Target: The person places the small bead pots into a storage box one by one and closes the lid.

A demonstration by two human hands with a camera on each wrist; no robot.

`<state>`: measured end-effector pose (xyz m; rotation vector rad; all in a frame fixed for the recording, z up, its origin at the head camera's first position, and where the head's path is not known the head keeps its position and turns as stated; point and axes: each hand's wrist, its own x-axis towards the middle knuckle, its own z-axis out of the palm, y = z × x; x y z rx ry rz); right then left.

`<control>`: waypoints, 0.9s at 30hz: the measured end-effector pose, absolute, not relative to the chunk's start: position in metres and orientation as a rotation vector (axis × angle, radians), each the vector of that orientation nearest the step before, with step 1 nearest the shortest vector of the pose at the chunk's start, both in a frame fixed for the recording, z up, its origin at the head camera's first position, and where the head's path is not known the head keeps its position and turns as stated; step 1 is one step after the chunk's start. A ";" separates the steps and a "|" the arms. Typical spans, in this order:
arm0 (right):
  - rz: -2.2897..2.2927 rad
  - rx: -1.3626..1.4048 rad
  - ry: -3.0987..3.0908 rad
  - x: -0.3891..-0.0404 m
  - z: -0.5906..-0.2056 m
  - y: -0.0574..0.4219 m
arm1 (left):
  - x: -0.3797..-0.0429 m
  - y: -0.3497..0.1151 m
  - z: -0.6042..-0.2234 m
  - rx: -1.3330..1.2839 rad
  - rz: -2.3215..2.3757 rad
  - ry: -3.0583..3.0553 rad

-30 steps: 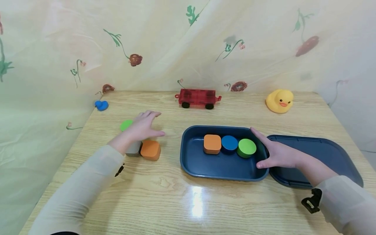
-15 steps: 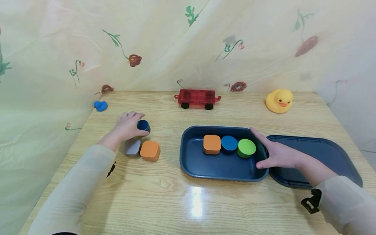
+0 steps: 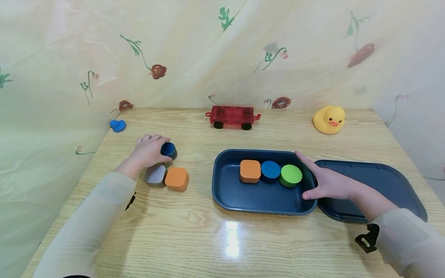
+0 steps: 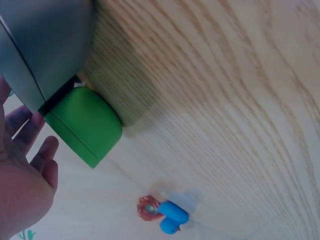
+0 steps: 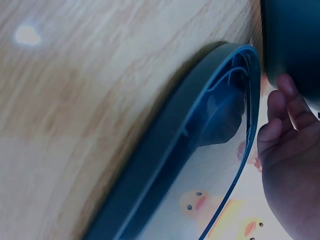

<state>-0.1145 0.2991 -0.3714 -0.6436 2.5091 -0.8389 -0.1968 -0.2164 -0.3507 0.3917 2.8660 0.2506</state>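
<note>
"What's that left hand [image 3: 149,150] got?"

"A smooth blue cylinder [image 3: 169,151], pinched between thumb and fingers, over on the table's [image 3: 194,243] left side. The wood grain shows plainly all round it."

"And beside it?"

"A grey block [image 3: 156,175] with rounded corners, nearer the front edge, then an orange block [image 3: 177,178] just beside that. The left wrist view catches a glossy green block [image 4: 87,122] as well."

"The right hand [image 3: 325,183]?"

"Spread wide, thumb and fingers fairly straight — touching the right end of the navy container [image 3: 227,195], which has rounded corners. Three blocks sit in a row inside: a squarish orange one, a round blue, then a round green nearest that hand."

"Both arms reach in from the front corners, don't they?"

"Yes — the right forearm crosses over the dark lid [image 3: 386,185]."
</note>
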 end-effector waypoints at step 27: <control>-0.843 -0.635 2.504 -0.114 -0.369 0.297 | -0.185 -0.151 -0.307 0.721 0.361 2.878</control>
